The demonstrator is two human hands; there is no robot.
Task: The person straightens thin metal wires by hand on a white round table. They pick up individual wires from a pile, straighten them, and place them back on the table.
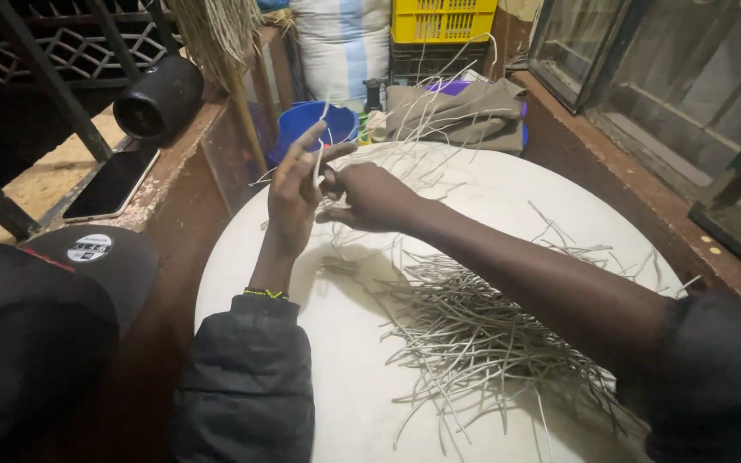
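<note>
Head view shows your left hand (292, 195) and right hand (370, 195) both pinching one pale strip (319, 159) above the round white table (508, 193) — keep it taut, clear of the loose strip pile (482, 334).

Left hand (292, 193) raised, fingers (309, 141) spread; right hand (370, 197) pinched beside it.

Round table (336, 360) white; pile of strands (482, 334) pale grey-beige; bucket (306, 124) blue; crate (442, 19) yellow; cap (87, 266) black with round sticker; wristband (265, 293) yellow-black beaded; sack (340, 39) white, blue-striped.
</note>
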